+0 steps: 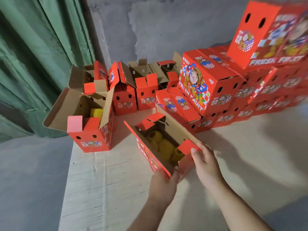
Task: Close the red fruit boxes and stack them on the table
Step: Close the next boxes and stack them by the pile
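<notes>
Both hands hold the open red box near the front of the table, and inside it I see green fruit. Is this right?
Not quite: the head view shows yellow fruit inside, not green. The rest holds: the left hand and right hand hold the open red box on the table.
</notes>
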